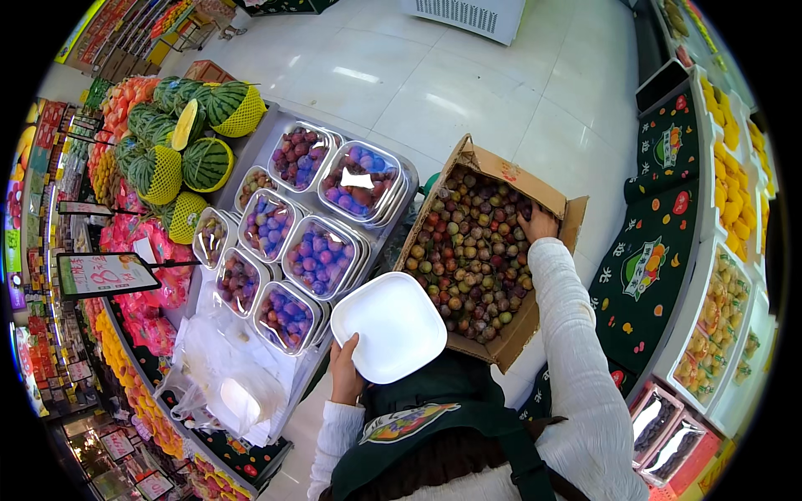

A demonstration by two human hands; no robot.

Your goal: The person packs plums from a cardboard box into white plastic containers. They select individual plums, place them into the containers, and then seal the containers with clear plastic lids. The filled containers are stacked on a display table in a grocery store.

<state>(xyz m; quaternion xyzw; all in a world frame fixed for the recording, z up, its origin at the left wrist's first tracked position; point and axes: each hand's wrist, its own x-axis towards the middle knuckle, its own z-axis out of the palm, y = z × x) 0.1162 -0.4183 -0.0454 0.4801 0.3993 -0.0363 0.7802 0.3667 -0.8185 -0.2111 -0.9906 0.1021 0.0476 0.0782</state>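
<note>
My left hand (pixel 347 371) grips the lower left rim of a white square tray (pixel 390 327), whose inside is bare. To the right of the tray stands an open cardboard box (pixel 501 169) full of plums (pixel 471 250), red, purple and yellowish green. My right hand (pixel 539 223) reaches into the box at its upper right side, with its fingers down among the plums; whether it holds one is hidden. Left of the box, on a grey display table (pixel 376 253), stand stacked trays of purple plums (pixel 319 255) under clear film.
Plastic bags with white trays (pixel 241 401) lie at the table's near end. Watermelons (pixel 207 164), some in yellow netting, and pink-wrapped fruit (pixel 144 241) lie farther left, beside a price sign (pixel 106 274). Stands with yellow fruit (pixel 730 194) line the right side.
</note>
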